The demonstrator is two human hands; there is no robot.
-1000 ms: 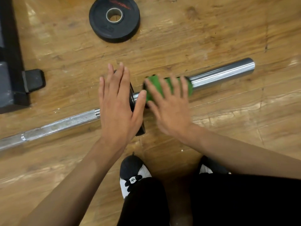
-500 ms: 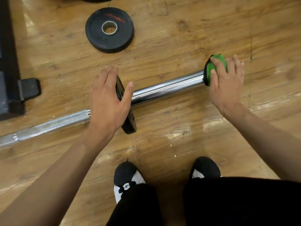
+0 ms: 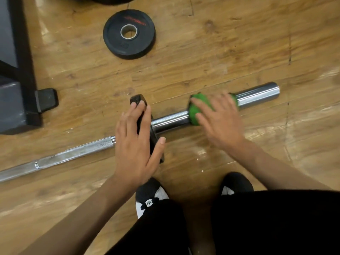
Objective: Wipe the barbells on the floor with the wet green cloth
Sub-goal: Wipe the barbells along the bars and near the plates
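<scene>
**Now the cloth is back at mid-sleeve**

Leftmost, the knurled shaft of the barbell [image 3: 73, 155] lies on the wooden floor [image 3: 239, 52], running up and to the right. The left hand [image 3: 136, 144] sits where shaft meets sleeve. Its fingers are straight and close together and its thumb is spread wide. It rests on the rim of the small black plate [image 3: 139, 100] mounted on the bar, as it did half a second ago, and this probably keeps the bar from rolling.

To the right, the chrome sleeve [image 3: 171, 120] shows bare between the plate and the green cloth [image 3: 198, 107]. Half a second ago the cloth was at the very tip of the sleeve. It has since slid back toward the plate, so the tip [image 3: 261, 94] is uncovered again. This reads as the return half of a back-and-forth stroke, with the sleeve largely wiped and the long shaft likely still to do.

The right hand [image 3: 220, 122] lies over the cloth with fingers spread and nearly straight, pressing it onto the sleeve rather than gripping it. It is motion-blurred and the thumb is hidden.
</scene>
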